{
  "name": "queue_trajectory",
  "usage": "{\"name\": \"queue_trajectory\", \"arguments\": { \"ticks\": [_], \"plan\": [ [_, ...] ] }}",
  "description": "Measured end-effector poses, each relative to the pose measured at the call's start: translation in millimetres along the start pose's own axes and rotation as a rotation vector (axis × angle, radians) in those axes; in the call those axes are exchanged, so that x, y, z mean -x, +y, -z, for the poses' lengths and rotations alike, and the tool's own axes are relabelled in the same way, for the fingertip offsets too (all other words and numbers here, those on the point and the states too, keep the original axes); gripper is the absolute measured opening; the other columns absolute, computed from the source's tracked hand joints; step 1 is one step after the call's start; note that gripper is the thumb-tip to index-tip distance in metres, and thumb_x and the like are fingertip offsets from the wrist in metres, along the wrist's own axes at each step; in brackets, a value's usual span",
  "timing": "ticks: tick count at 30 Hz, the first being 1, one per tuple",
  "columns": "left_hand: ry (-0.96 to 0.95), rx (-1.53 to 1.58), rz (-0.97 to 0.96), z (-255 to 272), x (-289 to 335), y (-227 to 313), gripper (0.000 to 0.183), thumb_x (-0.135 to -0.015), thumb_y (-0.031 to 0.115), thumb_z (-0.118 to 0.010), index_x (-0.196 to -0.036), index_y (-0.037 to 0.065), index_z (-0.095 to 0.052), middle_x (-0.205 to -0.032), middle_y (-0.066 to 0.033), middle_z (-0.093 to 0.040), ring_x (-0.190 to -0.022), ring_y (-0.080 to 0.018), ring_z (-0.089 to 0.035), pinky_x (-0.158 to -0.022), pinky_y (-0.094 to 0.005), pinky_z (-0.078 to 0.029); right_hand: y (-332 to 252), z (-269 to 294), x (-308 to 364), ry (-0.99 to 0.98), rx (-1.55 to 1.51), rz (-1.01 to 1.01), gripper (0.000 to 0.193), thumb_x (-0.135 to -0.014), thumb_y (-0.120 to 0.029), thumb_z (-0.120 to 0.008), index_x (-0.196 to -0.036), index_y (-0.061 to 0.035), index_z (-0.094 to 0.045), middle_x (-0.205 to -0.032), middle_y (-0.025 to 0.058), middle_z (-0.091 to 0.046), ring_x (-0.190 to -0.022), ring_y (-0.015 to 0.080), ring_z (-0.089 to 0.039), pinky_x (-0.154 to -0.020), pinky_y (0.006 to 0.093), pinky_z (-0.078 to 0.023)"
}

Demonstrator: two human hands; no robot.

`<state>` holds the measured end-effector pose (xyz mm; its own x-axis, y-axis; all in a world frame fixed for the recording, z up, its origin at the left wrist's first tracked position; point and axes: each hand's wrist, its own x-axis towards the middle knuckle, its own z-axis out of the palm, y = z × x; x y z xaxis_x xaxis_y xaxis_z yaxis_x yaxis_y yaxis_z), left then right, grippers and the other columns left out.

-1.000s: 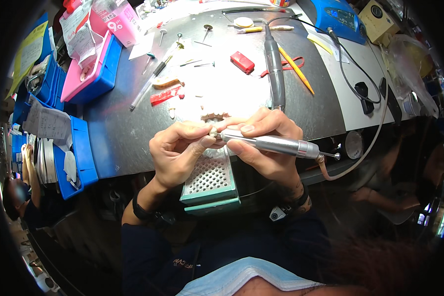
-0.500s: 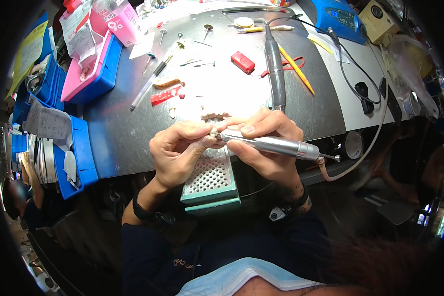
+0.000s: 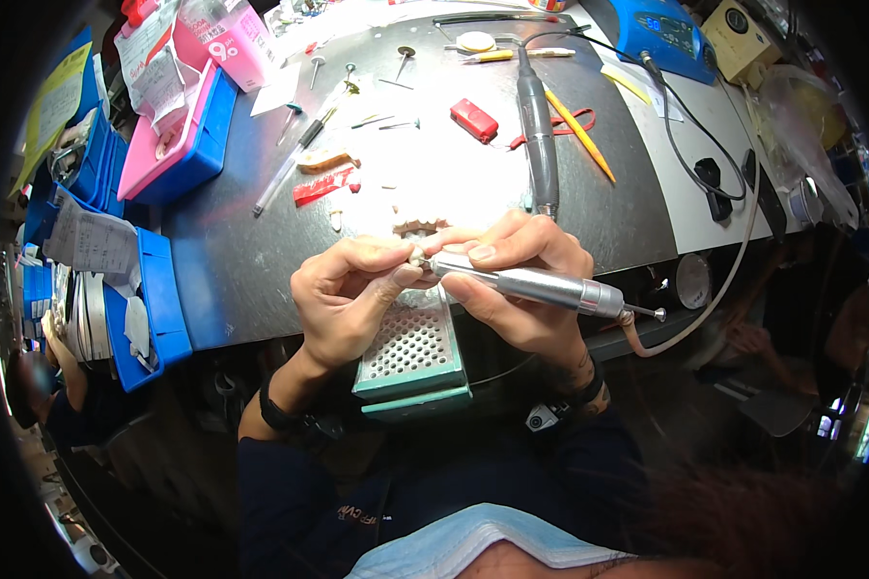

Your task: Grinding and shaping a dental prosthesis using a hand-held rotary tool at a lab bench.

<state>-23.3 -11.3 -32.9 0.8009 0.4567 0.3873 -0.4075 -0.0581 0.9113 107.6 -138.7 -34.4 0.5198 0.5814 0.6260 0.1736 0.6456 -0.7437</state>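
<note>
Between thumb and fingertips my left hand pinches a small whitish dental crown. My right hand is closed round a silver rotary handpiece, whose thin tip meets or nearly meets the crown; actual contact is too small to tell. A pale hose trails from the handpiece's rear end. Just beyond the fingertips sits a tooth model, partly washed out by bright light. Below both hands a green-framed perforated grille juts from the bench edge.
On the metal bench lie a dark handpiece, a red case, a yellow pencil, a pen, red wax strips and several burs. Blue bins line the left; a blue control unit stands far right. Another person's arm shows far left.
Both hands keep their grips, and the handpiece and crown stay almost in place, with only a very slight shift.
</note>
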Motion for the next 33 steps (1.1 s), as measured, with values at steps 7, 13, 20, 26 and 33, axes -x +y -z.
{"name": "queue_trajectory", "arguments": {
  "ticks": [7,13,20,26,33],
  "plan": [
    [0.002,-0.007,-0.001,1.1,0.5,-2.1,0.014,-0.083,-0.012,-0.061,-0.097,-0.009,-0.060,-0.096,-0.0185,-0.064,-0.088,-0.0212,-0.066,-0.079,-0.0316,-0.057,0.2,1.2,-1.2,-0.020,0.026,0.024,0.021,-0.076,0.003,-0.073,-0.087,-0.0004,-0.056,-0.081,0.0127,-0.064,-0.090,0.0277,-0.069,-0.076,0.0341,-0.056],
    [0.011,0.019,0.006,-0.1,1.3,-1.8,0.014,-0.082,-0.011,-0.062,-0.096,-0.009,-0.060,-0.097,-0.0184,-0.064,-0.089,-0.0207,-0.066,-0.079,-0.0310,-0.057,-3.3,4.5,0.5,-0.071,-0.012,-0.017,0.024,-0.075,0.009,-0.070,-0.090,-0.0013,-0.054,-0.084,0.0124,-0.060,-0.093,0.0335,-0.067,-0.085,0.0446,-0.054],
    [0.000,0.027,0.098,-2.4,-2.2,5.6,0.018,-0.084,-0.010,-0.060,-0.103,-0.008,-0.057,-0.098,-0.0184,-0.064,-0.092,-0.0228,-0.065,-0.082,-0.0347,-0.057,-2.3,4.2,1.6,-0.020,-0.014,-0.026,0.020,-0.077,0.003,-0.072,-0.088,-0.0009,-0.056,-0.084,0.0119,-0.063,-0.091,0.0274,-0.068,-0.075,0.0309,-0.055],
    [-0.071,0.029,0.073,3.0,-3.2,2.3,0.022,-0.086,-0.009,-0.059,-0.107,-0.008,-0.056,-0.100,-0.0181,-0.064,-0.095,-0.0249,-0.065,-0.085,-0.0364,-0.056,-1.5,1.9,2.4,0.063,-0.093,-0.039,0.022,-0.077,0.002,-0.072,-0.090,-0.0024,-0.054,-0.085,0.0118,-0.064,-0.091,0.0251,-0.069,-0.074,0.0302,-0.054],
    [-0.088,0.015,0.060,2.3,-4.5,4.3,0.022,-0.085,-0.010,-0.059,-0.107,-0.009,-0.056,-0.104,-0.0205,-0.063,-0.095,-0.0251,-0.065,-0.085,-0.0365,-0.056,-3.1,1.7,1.8,0.034,-0.028,-0.069,0.022,-0.076,0.001,-0.073,-0.089,-0.0022,-0.055,-0.083,0.0131,-0.065,-0.089,0.0213,-0.068,-0.074,0.0283,-0.052]
  ]
}}
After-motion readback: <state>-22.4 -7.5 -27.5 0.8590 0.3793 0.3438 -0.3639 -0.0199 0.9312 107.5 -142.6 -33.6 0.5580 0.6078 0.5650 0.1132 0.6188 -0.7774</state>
